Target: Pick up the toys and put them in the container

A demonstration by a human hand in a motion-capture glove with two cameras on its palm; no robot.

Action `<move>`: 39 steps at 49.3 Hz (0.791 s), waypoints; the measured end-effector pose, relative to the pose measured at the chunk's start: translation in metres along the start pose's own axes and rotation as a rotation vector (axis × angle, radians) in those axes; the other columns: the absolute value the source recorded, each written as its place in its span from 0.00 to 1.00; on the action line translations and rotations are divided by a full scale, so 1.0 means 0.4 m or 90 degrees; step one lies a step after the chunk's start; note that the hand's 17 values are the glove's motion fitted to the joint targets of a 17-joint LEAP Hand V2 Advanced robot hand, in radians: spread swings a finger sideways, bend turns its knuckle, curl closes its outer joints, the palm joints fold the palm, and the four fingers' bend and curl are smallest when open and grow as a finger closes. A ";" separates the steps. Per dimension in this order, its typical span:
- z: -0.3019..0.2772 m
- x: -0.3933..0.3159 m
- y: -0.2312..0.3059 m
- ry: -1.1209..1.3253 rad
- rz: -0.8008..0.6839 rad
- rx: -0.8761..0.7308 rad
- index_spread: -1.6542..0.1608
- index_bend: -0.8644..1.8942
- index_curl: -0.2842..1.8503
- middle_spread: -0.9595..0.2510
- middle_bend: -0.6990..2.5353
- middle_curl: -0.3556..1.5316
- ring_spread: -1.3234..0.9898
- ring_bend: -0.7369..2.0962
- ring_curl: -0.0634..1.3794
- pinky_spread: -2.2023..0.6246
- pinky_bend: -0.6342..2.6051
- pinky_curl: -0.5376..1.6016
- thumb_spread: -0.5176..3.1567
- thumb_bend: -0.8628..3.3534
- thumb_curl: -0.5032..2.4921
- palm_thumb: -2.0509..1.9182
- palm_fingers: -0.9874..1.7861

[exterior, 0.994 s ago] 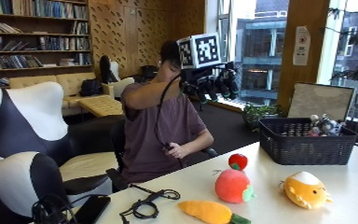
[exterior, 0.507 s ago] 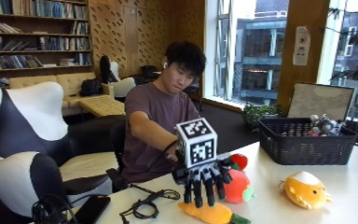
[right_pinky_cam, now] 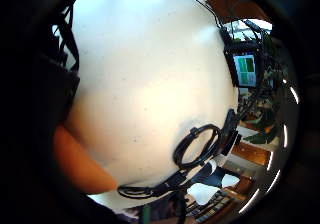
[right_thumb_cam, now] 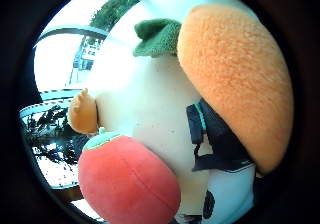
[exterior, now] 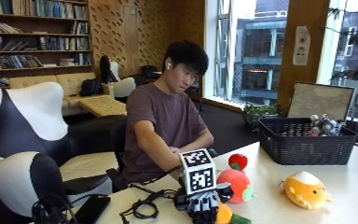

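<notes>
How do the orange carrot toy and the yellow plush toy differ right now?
The gloved right hand rests on the carrot toy, while the yellow plush toy lies untouched. The carrot toy is orange with a green top; the yellow plush toy has a white top. Both lie on the white table, outside the black basket.

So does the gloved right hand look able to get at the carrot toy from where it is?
Probably yes: the right hand is directly over the orange carrot toy on the white table, fingers pointing down, nothing between them.

My glove is black; the carrot toy under it is orange with green leaves. The peach toy is pink-red, the basket black.
</notes>
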State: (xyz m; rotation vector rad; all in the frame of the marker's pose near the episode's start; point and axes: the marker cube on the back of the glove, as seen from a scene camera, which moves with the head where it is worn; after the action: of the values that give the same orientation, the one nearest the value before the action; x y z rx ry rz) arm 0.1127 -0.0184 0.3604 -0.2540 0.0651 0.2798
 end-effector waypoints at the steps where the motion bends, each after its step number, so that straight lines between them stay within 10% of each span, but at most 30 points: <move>1: -0.007 0.000 -0.001 -0.014 0.004 -0.004 0.82 0.36 0.21 0.69 0.40 0.42 0.44 0.69 0.32 0.67 0.54 0.43 0.53 0.22 0.26 0.56 0.64; 25: -0.700 -0.380 0.184 -0.109 -0.237 0.187 0.75 0.65 0.36 0.58 0.57 0.60 0.40 0.76 0.45 0.64 0.51 0.48 0.37 0.25 0.39 0.67 0.77; 39: -0.801 -0.882 0.519 -0.089 -0.485 0.221 0.76 0.71 0.43 0.59 0.61 0.64 0.40 0.79 0.50 0.63 0.53 0.50 0.30 0.24 0.44 0.67 0.74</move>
State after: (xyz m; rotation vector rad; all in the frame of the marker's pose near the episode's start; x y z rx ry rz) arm -0.2930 -0.0012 0.0361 0.0971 -0.1223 -0.4710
